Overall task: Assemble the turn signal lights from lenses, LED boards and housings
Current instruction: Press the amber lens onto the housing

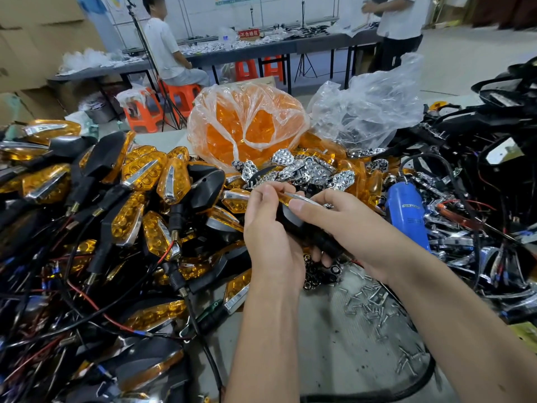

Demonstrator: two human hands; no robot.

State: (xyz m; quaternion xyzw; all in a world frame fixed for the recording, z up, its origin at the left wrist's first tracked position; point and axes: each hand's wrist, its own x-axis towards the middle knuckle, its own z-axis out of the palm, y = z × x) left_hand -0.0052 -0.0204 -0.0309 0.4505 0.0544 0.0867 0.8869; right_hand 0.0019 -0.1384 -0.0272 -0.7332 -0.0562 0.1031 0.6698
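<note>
Lamp (293, 219) lies gripped between both hands, stem toward the bench's near edge; right hand (343, 228) presses its lens, left hand (270, 228) cradles it.

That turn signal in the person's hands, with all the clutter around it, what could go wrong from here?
1. The turn signal is gripped by the left hand while the right hand presses its amber lens; an uneven push might seat it crooked.
2. Loose screws lie scattered on the table near the right forearm, which could sweep them off.
3. Red and black wires tangle through the finished pile and may snag.
</note>
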